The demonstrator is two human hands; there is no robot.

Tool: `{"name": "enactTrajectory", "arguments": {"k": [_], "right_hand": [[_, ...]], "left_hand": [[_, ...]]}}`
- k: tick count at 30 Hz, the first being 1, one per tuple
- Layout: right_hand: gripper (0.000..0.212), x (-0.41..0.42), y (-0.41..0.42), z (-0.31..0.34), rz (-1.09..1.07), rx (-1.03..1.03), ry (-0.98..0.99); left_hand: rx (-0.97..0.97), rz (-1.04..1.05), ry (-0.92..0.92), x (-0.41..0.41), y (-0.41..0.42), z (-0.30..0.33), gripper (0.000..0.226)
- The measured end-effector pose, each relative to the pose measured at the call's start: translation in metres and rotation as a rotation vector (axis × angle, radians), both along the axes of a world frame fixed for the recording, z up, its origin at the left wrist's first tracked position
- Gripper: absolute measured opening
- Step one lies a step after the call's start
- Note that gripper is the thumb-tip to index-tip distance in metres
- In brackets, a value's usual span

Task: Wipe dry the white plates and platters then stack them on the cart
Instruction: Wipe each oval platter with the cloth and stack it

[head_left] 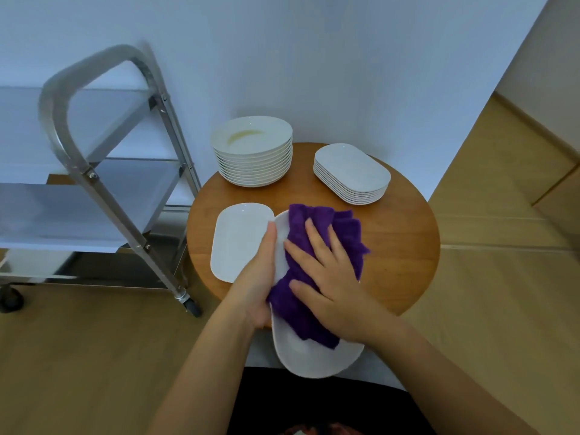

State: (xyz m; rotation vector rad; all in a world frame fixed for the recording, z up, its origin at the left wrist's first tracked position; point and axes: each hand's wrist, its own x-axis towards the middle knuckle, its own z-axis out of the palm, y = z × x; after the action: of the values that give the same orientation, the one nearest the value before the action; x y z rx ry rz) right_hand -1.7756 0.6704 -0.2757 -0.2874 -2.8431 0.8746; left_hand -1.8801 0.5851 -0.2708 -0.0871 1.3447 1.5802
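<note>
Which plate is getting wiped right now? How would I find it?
Find the round wooden table beside the metal cart. At its near edge, the left hand holds one white platter. It is the only dish under the purple cloth, pressed by the right hand.

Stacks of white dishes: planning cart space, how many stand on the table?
2: round plates at the table's far left, oblong platters at its far right. No others visible.
</note>
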Motion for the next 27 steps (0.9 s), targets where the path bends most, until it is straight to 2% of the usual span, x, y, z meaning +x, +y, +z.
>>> {"name": "enactTrajectory", "arguments": {"k": [2,4,7,9,11,13,15,19,23,27], "right_hand": [[0.069,-0.006,0.017,0.006,0.058,0.098,-0.117],[0.081,-0.012,0.027,0.015,0.1,0.11,-0.155],[0.096,-0.024,0.036,0.025,0.135,0.215,-0.062],[0.101,-0.033,0.045,0.033,0.128,0.229,-0.002],[0.096,-0.04,0.054,0.041,0.098,0.082,-0.007],[0.083,-0.044,0.06,0.043,0.039,-0.069,-0.012],[0.066,-0.047,0.064,0.041,-0.035,-0.16,0.029],[0.045,-0.047,0.063,0.036,-0.182,-0.346,0.162],[0.038,-0.043,0.059,0.028,-0.398,-0.533,0.26],[0.028,-0.031,0.049,0.018,-0.543,-0.735,0.217]], "left_hand": [[-0.023,-0.003,0.055,-0.001,-0.001,0.001,0.057],[0.013,-0.036,0.081,-0.004,-0.005,0.004,0.047],[0.123,-0.131,0.058,-0.012,-0.012,0.01,0.039],[0.13,-0.164,0.061,-0.015,-0.015,0.011,0.041],[0.115,-0.147,0.084,-0.013,-0.016,0.012,0.046],[0.104,-0.085,0.115,-0.009,-0.017,0.011,0.038],[0.096,-0.028,0.13,-0.004,-0.016,0.01,0.03],[0.116,0.048,0.107,0.002,-0.012,0.008,0.031],[0.104,0.127,0.167,0.005,-0.009,0.005,0.028],[0.14,0.209,0.077,0.006,-0.008,0.005,0.035]]}}
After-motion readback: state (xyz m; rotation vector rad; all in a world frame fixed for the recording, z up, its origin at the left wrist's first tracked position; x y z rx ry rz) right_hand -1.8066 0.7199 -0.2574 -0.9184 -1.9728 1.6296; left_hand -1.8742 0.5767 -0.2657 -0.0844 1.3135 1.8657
